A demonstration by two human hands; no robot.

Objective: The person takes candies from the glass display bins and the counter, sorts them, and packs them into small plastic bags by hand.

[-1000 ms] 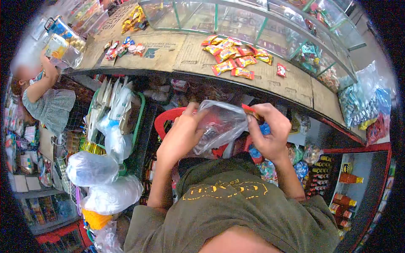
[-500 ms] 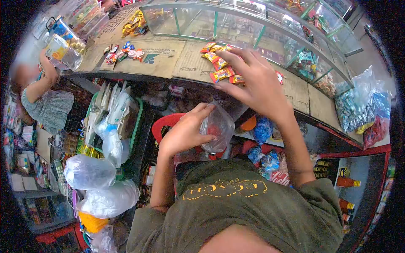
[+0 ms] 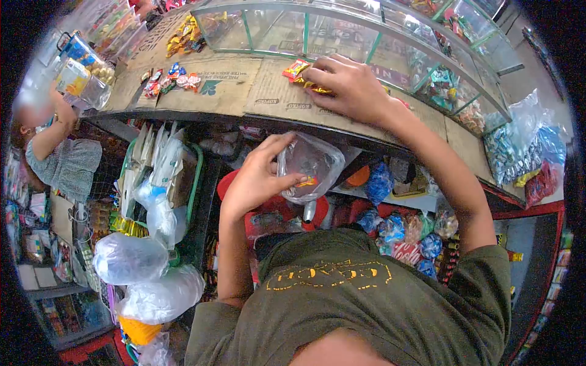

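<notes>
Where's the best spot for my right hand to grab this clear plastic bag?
Probably the right edge of the clear plastic bag, pinched between thumb and fingertips, coming from the right. Your left hand holds its left side, and the thin, limp film offers nothing stiff to grip.

Candies (image 3: 296, 68) partly out of sight
The right hand (image 3: 351, 88) hides some on the counter (image 3: 226, 100), its fingertips unclear; the left hand's (image 3: 253, 177) thumb and cloudy bag (image 3: 323, 155) obscure the contents. Beyond the counter's left corner, a person's (image 3: 67, 161) face is blurred.
</notes>
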